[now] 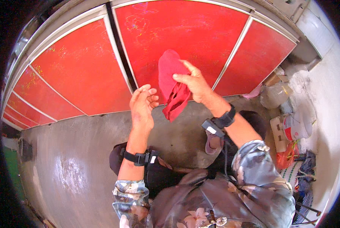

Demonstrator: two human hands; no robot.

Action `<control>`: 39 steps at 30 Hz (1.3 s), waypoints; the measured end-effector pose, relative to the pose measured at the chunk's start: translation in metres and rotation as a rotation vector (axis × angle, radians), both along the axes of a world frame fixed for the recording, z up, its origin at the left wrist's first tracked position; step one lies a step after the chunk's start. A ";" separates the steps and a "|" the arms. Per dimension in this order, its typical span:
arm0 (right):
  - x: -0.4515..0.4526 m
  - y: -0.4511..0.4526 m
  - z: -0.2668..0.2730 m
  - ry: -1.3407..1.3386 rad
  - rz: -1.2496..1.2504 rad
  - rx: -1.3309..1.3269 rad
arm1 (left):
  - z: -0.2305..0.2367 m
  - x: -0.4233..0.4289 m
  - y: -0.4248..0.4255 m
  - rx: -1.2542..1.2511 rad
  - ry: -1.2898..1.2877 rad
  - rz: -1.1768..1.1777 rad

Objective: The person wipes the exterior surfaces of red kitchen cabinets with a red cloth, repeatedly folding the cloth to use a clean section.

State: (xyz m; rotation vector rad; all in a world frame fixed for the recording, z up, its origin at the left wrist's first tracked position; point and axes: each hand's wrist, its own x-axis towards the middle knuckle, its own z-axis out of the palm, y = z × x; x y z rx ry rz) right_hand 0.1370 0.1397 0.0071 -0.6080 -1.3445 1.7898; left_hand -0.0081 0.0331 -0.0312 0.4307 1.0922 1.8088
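Note:
My right hand [194,82] grips a folded red cloth [171,71], thumb on its near face, the other fingers mostly hidden behind it. The cloth's lower end hangs in loose folds. To its left, and apart from it, my left hand [143,101] is raised with bent, spread fingers and nothing in it. Both hands are in front of a row of red cabinet doors [184,31] with pale metal frames. A dark gap runs between the large middle door and the left door [78,65].
Grey floor [73,148] lies below and left. Along the right wall stand a white bucket [299,126], a clear plastic bag [275,95], an orange-red bag [285,156] and a pale slotted crate [277,134]. My knees and a shoe [212,144] are beneath my arms.

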 end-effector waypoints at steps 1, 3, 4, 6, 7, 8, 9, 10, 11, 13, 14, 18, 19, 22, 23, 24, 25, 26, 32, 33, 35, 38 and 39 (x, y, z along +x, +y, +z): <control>0.004 -0.012 0.020 -0.008 -0.030 -0.097 | 0.001 0.002 0.003 -0.001 -0.005 0.006; 0.009 -0.011 0.027 0.078 0.068 -0.104 | 0.001 0.007 0.008 0.045 -0.009 -0.050; 0.012 -0.016 0.032 0.063 0.095 -0.121 | 0.001 0.009 0.009 0.066 -0.009 -0.076; 0.013 -0.027 0.037 0.048 0.109 -0.134 | 0.002 0.009 0.005 0.185 -0.029 -0.247; 0.014 -0.032 0.039 0.044 0.119 -0.142 | 0.005 0.012 0.002 0.234 -0.079 -0.276; 0.015 -0.037 0.040 0.055 0.163 -0.157 | 0.008 0.020 0.000 0.283 -0.128 -0.304; 0.015 -0.038 0.039 0.022 0.155 -0.064 | 0.015 0.028 0.000 0.335 -0.175 -0.346; 0.014 -0.038 0.036 -0.011 0.147 0.028 | 0.020 0.034 -0.002 0.445 -0.197 -0.383; 0.013 -0.037 0.034 -0.044 0.139 0.120 | 0.021 0.034 -0.002 0.426 -0.160 -0.356; 0.014 -0.033 0.032 -0.112 0.197 0.195 | 0.019 0.035 0.000 0.386 -0.089 -0.303; 0.016 -0.032 0.035 -0.122 0.223 0.201 | 0.018 0.029 0.003 0.354 -0.213 -0.289; 0.027 -0.018 0.040 -0.147 0.225 0.134 | 0.018 0.027 0.006 0.265 0.176 -0.105; 0.030 -0.016 0.041 -0.152 0.221 0.061 | 0.019 0.028 0.005 0.207 0.372 -0.074; 0.034 -0.009 0.023 -0.168 0.190 -0.020 | 0.015 0.031 0.001 0.097 0.840 -0.012; 0.036 -0.005 0.015 -0.195 0.188 -0.019 | 0.013 0.031 0.002 0.085 0.877 -0.040; 0.035 -0.003 0.011 -0.155 0.160 -0.047 | 0.011 0.029 0.002 0.073 0.914 -0.067; 0.037 -0.003 0.009 -0.120 0.146 -0.035 | 0.009 0.029 0.003 0.062 0.950 -0.094; 0.039 -0.004 0.008 -0.085 0.132 -0.024 | 0.010 0.032 0.003 0.112 0.853 -0.079; 0.044 -0.010 0.024 0.022 0.069 0.009 | 0.012 0.029 0.005 0.265 0.192 -0.304; 0.043 -0.011 0.026 0.024 0.062 0.012 | 0.009 0.030 0.007 0.251 0.178 -0.290; 0.044 -0.011 0.024 -0.023 0.023 0.052 | 0.003 0.032 0.010 0.220 0.153 -0.261; 0.043 -0.006 0.018 -0.115 -0.014 0.157 | 0.013 0.030 0.010 0.266 0.419 -0.063; 0.046 -0.004 0.016 -0.155 -0.028 0.204 | 0.014 0.030 0.013 0.281 0.511 -0.085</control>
